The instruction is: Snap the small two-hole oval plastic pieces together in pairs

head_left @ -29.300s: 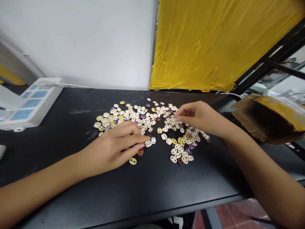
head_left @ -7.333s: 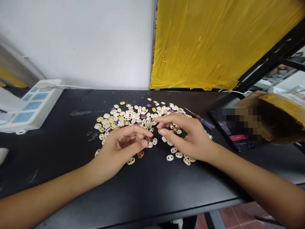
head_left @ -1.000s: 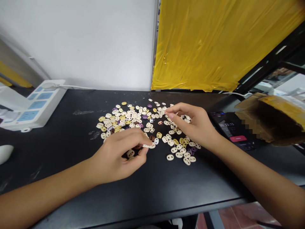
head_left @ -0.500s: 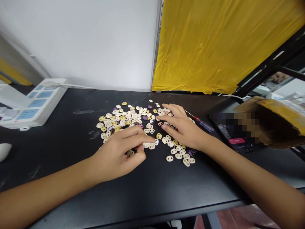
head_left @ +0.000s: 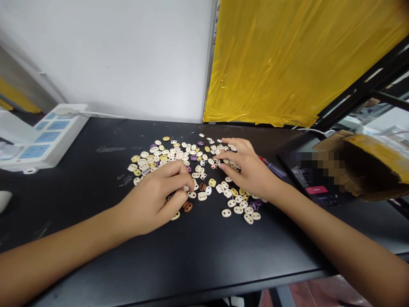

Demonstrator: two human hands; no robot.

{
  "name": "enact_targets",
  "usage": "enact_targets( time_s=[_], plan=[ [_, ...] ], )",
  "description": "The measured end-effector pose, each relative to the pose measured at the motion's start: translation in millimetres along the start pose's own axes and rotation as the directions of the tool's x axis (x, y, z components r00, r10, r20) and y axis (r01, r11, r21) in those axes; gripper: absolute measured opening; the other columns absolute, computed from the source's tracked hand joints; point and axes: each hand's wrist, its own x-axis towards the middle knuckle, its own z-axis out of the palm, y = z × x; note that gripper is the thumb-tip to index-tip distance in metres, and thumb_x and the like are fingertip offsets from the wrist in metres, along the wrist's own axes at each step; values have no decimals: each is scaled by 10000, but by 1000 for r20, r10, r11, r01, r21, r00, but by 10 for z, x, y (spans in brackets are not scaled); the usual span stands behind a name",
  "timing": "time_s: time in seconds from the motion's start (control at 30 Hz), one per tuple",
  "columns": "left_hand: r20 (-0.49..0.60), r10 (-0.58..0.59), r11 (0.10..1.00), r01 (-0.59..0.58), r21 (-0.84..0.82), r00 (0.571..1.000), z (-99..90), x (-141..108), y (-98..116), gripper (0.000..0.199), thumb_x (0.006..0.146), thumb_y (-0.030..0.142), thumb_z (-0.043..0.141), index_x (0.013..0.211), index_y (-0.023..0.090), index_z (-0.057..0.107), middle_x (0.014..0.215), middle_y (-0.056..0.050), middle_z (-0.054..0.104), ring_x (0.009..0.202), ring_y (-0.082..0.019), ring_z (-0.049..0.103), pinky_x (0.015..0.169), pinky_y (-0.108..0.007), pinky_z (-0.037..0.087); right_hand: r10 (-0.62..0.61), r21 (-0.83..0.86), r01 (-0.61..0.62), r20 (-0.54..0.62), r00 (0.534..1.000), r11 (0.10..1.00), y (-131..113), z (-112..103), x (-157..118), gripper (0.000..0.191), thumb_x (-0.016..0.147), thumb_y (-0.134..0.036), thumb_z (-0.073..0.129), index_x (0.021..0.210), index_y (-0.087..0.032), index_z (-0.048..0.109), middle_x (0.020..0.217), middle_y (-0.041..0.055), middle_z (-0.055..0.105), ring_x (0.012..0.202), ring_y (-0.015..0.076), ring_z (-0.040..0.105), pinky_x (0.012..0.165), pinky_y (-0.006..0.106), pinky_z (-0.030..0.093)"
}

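Two-holed oval buttons [head_left: 202,196], mostly cream with some yellow, purple and brown, lie scattered on the black table [head_left: 191,264] in front of the person. A broad patch spreads beyond and to the left of the left hand [head_left: 151,196], and another lies under and around the right hand [head_left: 241,168]. Being small and flat, the buttons probably rest mostly on their broad faces for that reason, with their holes showing. The shallow spread seems to leave single pieces easy to see and reach.

The left hand's fingers are curled inward toward the thumb. A pale button shows at their tips, but whether it is pinched or lies behind them cannot be told. A brown button [head_left: 188,207] lies just beside the thumb, and a yellow one [head_left: 212,182] lies between the two hands. The right hand's fingers are spread over the small pale buttons, palm downward, perhaps to cover several at once; the fingertips look close to them, though contact cannot be confirmed. Near that hand's outer side lies a screwdriver [head_left: 273,168], partly hidden.
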Motion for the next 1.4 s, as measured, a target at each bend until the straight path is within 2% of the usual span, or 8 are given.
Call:
enact_targets(
  time_s=[0.3, 0.73, 0.87, 1.0, 1.13, 1.27, 1.4],
  plan=[
    [18, 43, 986, -46, 159, 999, -31, 28, -73, 263, 957, 98, 403, 823, 171, 616, 902, -56, 546, 863, -216, 519, 785, -376, 407, 52, 23, -52, -4, 999, 998, 16, 2, 15, 90, 902, -199, 683, 944, -201, 763, 1393, 143, 596, 1335, 330, 509, 1138, 571, 428],
    [-6, 33, 984, -31, 178, 999, 0, 55, -91, 272, 963, 104, 397, 769, 185, 570, 959, -65, 560, 940, -239, 542, 830, -397, 421, 51, 87, -50, -12, 999, 995, -16, -9, 29, 100, 869, -142, 645, 795, -207, 660, 1279, 119, 627, 1268, 313, 551, 1092, 556, 452],
    [-14, 54, 984, -51, 169, 998, -4, 52, -76, 223, 973, 100, 428, 877, 173, 615, 976, -74, 580, 964, -240, 556, 861, -398, 439, 0, 141, 5, -30, 1000, 990, -68, -31, 30, 104, 897, -138, 625, 821, -208, 626, 1282, 115, 627, 1275, 295, 536, 1100, 531, 432],
    [-41, 60, 982, -51, 182, 997, 8, 43, -50, 159, 1013, 147, 476, 1077, 172, 620, 1060, -86, 616, 1026, -243, 567, 927, -403, 441, -22, 295, 33, -41, 999, 955, -192, -81, 13, 94, 923, -142, 626, 881, -225, 613, 1269, 95, 636, 1245, 256, 568, 1103, 499, 418],
    [-53, 44, 992, -38, 119, 998, 35, 28, -11, 175, 1034, 206, 526, 1192, 192, 602, 1090, -70, 638, 1043, -226, 585, 938, -376, 437, -20, 491, 10, 16, 1000, 871, -349, -123, -20, 98, 949, -141, 615, 896, -223, 627, 1253, 83, 638, 1242, 216, 579, 1106, 431, 416],
    [-73, 39, 999, -40, -21, 997, 79, 30, 44, 93, 1033, 234, 569, 1074, 198, 644, 912, -17, 659, 907, -186, 596, 866, -332, 437, -33, 591, -6, 56, 998, 807, -453, -126, -52, 80, 974, -173, 613, 918, -224, 638, 1246, 71, 644, 1231, 193, 590, 1118, 408, 405],
    [-79, 15, 993, -24, -118, 997, 112, 37, 87, 108, 1029, 200, 571, 980, 194, 668, 779, 6, 628, 791, -165, 556, 800, -311, 420, -60, 613, 7, 66, 996, 790, -490, -120, -66, 64, 980, -188, 623, 939, -219, 661, 1233, 63, 653, 1213, 173, 599, 1108, 376, 411]
  ],
)
